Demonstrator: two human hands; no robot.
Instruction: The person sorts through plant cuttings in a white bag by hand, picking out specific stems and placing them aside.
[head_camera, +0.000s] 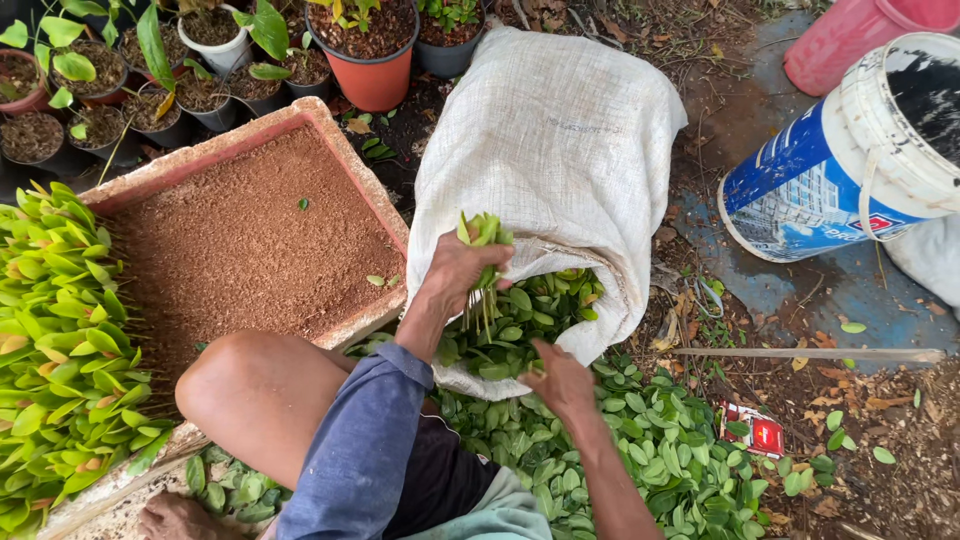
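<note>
Left hand (455, 272) is closing into a fist around a small bunch of green cuttings (484, 262), gripping them at mid-stem above the mouth of a white woven sack (560, 150). Long axis of the bunch is running nearly upright in the view, with leafy tips pointing away from the person and bare stem ends hanging down toward the sack's opening. Stems in the bunch are too tightly packed to count. Right hand (562, 380) is reaching with fingers loosely curled at the lower lip of the sack, touching its edge among the loose leaves; whether it is pinching anything cannot be told.

One sack is lying on the ground, its open mouth facing the person and spilling a heap of loose green leaves (650, 450) onto the soil in front of the knees. One shallow planting tray (250, 240), filled with reddish-brown medium, is sitting just left of the sack; rows of cuttings already stuck in (60, 330) are filling its near-left part, too many to count. One white and blue bucket (850, 160) is lying tilted at upper right, with one pink container (850, 35) behind it. Several potted plants (370, 45) are standing along the top edge. The person's bare knee (250, 390) is resting beside the tray.
</note>
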